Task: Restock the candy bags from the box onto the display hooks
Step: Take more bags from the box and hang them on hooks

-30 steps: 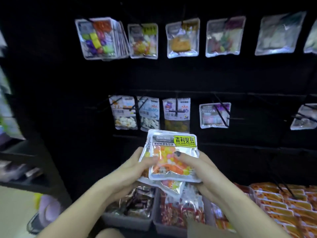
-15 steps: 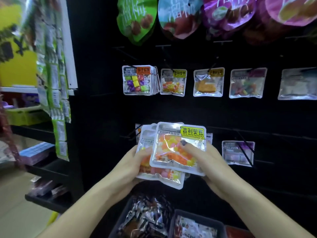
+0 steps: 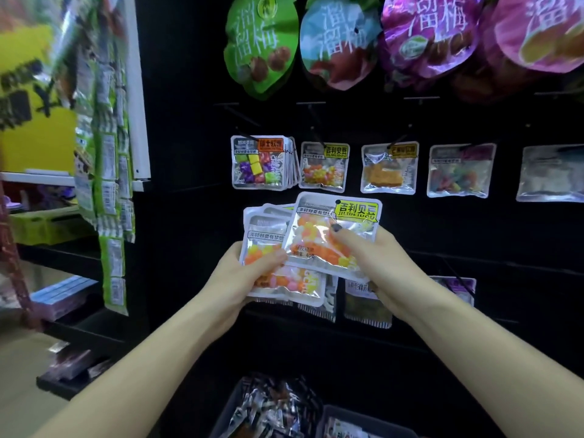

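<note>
My right hand pinches the top candy bag, a clear pouch of orange, yellow and white beans with a yellow label, thumb on its front. My left hand grips a small stack of the same bags just behind and below it. Both are held up in front of the black display wall. Directly above hangs a matching bag on a hook. To its left a hook carries several bags of purple and green cube candy.
Orange-filled, gummy and pale pouches hang to the right. Large plum bags hang above. Grey bins of wrapped sweets sit below my arms. A strip of green sachets hangs at left beside dark shelves.
My hands have risen with the bags toward the row of hooks and the view tilted upward. The top bag has slid to the right, off the stack.
</note>
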{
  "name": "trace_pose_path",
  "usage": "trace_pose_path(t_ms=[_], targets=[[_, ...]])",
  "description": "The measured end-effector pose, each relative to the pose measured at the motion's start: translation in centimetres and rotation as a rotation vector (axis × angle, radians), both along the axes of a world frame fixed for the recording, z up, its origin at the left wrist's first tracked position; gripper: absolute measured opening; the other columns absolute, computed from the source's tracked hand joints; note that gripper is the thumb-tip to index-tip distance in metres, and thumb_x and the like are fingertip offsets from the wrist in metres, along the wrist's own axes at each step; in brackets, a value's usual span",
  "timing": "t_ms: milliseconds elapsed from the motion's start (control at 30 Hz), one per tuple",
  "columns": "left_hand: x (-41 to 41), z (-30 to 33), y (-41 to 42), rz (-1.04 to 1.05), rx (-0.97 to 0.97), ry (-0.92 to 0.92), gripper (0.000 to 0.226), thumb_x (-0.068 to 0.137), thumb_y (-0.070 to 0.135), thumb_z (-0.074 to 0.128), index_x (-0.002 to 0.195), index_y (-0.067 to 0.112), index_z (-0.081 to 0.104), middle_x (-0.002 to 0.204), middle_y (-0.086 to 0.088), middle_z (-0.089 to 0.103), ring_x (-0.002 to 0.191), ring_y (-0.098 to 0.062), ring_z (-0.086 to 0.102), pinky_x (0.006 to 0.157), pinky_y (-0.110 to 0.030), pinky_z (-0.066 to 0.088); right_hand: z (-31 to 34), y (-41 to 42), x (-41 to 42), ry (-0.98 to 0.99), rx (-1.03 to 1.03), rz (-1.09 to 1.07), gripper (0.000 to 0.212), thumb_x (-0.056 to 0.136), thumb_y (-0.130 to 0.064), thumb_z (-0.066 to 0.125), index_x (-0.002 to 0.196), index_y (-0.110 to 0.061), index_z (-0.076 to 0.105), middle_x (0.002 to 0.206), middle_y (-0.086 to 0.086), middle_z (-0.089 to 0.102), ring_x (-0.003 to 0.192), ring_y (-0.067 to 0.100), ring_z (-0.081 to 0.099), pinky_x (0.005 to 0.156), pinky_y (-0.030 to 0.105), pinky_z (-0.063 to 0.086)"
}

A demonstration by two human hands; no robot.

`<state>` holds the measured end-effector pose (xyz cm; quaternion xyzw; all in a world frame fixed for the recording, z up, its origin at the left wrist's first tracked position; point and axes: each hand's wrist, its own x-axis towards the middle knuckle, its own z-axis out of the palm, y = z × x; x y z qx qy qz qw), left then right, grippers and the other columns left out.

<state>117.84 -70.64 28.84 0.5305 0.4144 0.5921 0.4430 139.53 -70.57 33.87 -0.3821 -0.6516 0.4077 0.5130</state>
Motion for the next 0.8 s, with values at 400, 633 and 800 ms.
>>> trace_pose_path(t_ms=[400,633,800], targets=[[-4.3,2.0,6.5,0.214,0.089,0.006,0.044,0.082,0.036,0.086,0.118,0.024,0.063,0.104,0.002,0.08,0.088,-0.017,0.078,0.091,-0.044,0.06,4.5,5.1,-2.0,0.017,0.167,-0.115,0.021,0.101,-0.031,0.066,0.121,-0.031,0.067,0.12,-0.016,0.072,0.113,0.003,0.064,0.101,0.033,0.04],[-5.2,2.3,9.5,0.243,0.103,0.111,0.047,0.078,0.047,0.087,0.114,0.032,0.062,0.102,0.008,0.079,0.092,-0.014,0.078,0.096,-0.047,0.059,8.6,7.6,-4.5,0.052,0.22,-0.052,0.009,0.1,-0.024,0.068,0.105,-0.031,0.07,0.114,-0.01,0.076,0.113,0.011,0.069,0.112,0.044,0.047],[-4.3,1.9,11.0,0.184,0.088,0.153,0.057,0.067,0.057,0.089,0.113,0.035,0.062,0.105,0.007,0.079,0.096,-0.016,0.078,0.097,-0.049,0.059,9.0,9.5,-5.1,0.108,0.096,-0.023,0.005,0.097,-0.025,0.071,0.099,-0.029,0.072,0.1,-0.011,0.074,0.119,0.02,0.068,0.112,0.054,0.048]])
